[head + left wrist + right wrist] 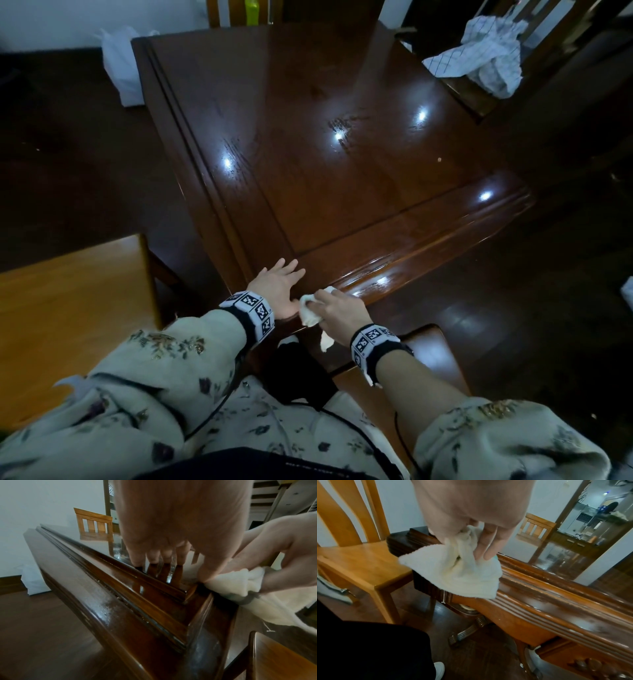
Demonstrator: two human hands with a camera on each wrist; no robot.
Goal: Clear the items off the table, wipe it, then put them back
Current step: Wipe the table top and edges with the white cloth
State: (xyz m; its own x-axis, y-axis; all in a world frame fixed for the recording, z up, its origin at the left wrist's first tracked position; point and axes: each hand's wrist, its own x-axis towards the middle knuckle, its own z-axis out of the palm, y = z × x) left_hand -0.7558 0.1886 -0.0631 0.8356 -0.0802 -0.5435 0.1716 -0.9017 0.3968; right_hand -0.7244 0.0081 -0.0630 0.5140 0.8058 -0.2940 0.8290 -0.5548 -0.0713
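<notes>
The dark glossy wooden table fills the middle of the head view, its top bare and streaked with damp. My left hand lies flat, fingers straight, on the table's near corner. Just right of it my right hand grips a bunched white cloth against the moulded front edge. In the right wrist view the cloth hangs over that edge under my curled fingers. The left wrist view shows the cloth pinched beside my left hand's fingertips.
A light wooden chair stands left of me, another chair seat under my right wrist. A chair at the far right holds a crumpled checked cloth. A white bag sits on the floor by the table's far left corner.
</notes>
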